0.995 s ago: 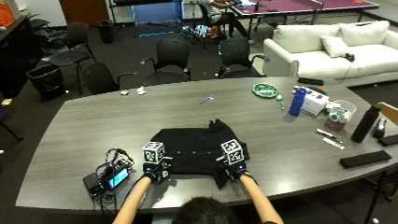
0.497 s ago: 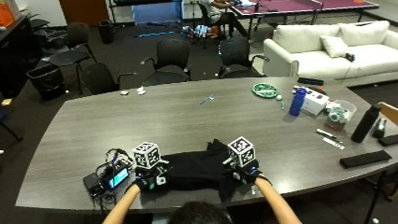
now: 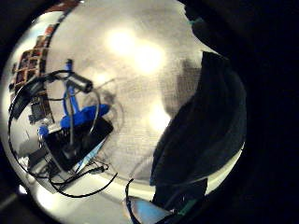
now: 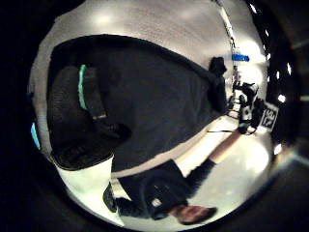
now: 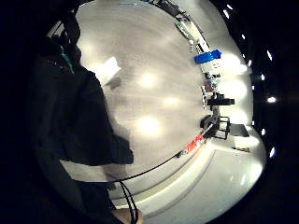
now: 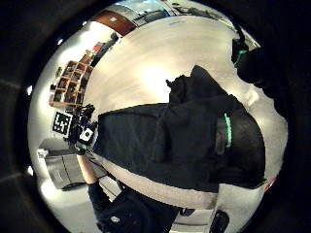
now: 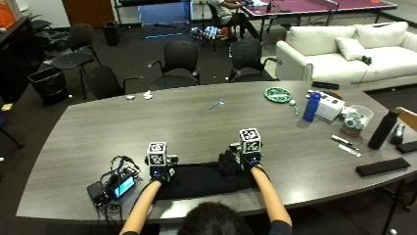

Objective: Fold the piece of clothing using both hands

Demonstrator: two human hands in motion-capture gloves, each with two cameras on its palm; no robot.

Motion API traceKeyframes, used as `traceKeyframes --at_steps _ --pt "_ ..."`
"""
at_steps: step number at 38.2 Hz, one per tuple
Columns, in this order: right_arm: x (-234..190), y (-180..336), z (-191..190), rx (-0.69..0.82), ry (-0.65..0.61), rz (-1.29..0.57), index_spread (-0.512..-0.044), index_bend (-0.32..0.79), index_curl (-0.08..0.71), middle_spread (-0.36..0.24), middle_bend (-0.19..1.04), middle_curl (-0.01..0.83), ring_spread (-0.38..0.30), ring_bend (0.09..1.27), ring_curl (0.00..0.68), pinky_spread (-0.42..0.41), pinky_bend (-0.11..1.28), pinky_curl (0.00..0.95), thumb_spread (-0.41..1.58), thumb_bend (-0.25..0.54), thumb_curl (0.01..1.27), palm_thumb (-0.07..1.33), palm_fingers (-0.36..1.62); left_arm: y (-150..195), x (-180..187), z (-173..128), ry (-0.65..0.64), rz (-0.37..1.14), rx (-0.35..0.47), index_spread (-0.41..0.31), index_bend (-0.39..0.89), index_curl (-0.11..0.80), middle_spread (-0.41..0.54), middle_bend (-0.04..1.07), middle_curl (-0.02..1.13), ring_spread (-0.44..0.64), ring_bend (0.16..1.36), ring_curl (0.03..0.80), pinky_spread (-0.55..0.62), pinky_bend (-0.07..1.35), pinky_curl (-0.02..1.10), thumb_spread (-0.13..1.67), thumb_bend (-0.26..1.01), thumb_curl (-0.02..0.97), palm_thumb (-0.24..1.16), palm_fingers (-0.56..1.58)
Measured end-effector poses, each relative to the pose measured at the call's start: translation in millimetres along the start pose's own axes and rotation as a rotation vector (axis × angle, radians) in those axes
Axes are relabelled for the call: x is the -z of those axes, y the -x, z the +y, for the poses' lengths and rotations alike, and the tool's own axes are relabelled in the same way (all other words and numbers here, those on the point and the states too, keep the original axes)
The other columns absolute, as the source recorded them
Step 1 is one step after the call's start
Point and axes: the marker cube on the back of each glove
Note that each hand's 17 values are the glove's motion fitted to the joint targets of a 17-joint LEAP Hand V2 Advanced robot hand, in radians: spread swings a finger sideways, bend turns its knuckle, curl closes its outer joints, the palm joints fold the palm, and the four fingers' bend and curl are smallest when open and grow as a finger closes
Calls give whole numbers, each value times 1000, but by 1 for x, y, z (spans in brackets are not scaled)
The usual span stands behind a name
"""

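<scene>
Two hands at worktop near edge: left hand and right hand each grip black garment. No legible writing.

Left hand, right hand on black garment, grey table

Garment: black cloth, matt, soft folds seen. Table: grey wood-grain top, smooth, a slight sheen noted. Bottle: blue, glossy. Sofa: white, matt upholstery. Gloves: black fabric.
</scene>
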Motion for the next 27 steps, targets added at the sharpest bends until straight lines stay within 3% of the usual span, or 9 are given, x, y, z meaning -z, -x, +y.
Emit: traceKeyframes --at_steps 5,11,13,16,21,24,25,27 --pt "-7 -51 33 -96 70 66 -246 102 361 -167 177 462 -207 427 416 -235 513 366 957 -30 603 935 964 -21 -19 8 -49 -149 -52 -80 191 491 97 70 395 108 470 437 70 335 451 1272 -30 569 524 301" --pt "-17 -75 66 -198 252 97 -233 27 311 -117 134 439 -162 452 430 -154 568 387 1097 -53 544 792 791 -27 -32 35 -9 -108 -128 -77 236 494 143 81 333 180 481 412 146 336 428 1318 -25 513 456 300" --pt "-22 -86 75 -227 291 78 -231 53 307 -106 145 434 -150 461 437 -116 591 397 1121 -49 528 756 766 -27 -43 41 9 -132 -150 -75 244 495 149 82 317 202 487 410 161 340 426 1326 -34 489 416 289" --pt "-37 -102 85 -280 373 32 -230 65 284 -95 157 422 -137 468 429 -83 605 389 1152 -38 509 723 762 -24 -66 44 4 -195 -163 -72 247 494 153 91 298 227 486 404 186 354 426 1325 -53 448 333 269" --pt "-70 -116 90 -381 519 45 -216 -17 225 -16 125 387 -56 532 445 16 736 421 1172 -82 452 542 570 -18 -96 33 -27 -191 -146 -74 236 487 162 115 279 309 454 386 281 340 414 1316 -60 385 193 141" --pt "-87 -115 88 -395 518 23 -202 -55 173 -1 185 387 -77 620 448 -16 791 418 1188 -62 423 483 663 -16 -103 30 -29 -176 -137 -73 234 486 173 135 279 355 443 384 330 332 413 1307 -59 353 118 84" --pt "-90 -113 87 -405 512 5 -205 -27 164 9 164 375 -61 604 431 4 795 409 1192 -53 417 474 610 -16 -104 29 -26 -175 -136 -73 233 484 175 137 276 366 441 380 342 331 409 1303 -55 345 100 85" --pt "-95 -111 87 -424 494 -13 -191 -82 121 -9 230 393 -105 671 437 -83 853 414 1211 -12 418 513 787 -16 -105 30 -3 -178 -139 -75 229 479 179 142 269 385 437 366 364 318 397 1298 -44 332 77 82"
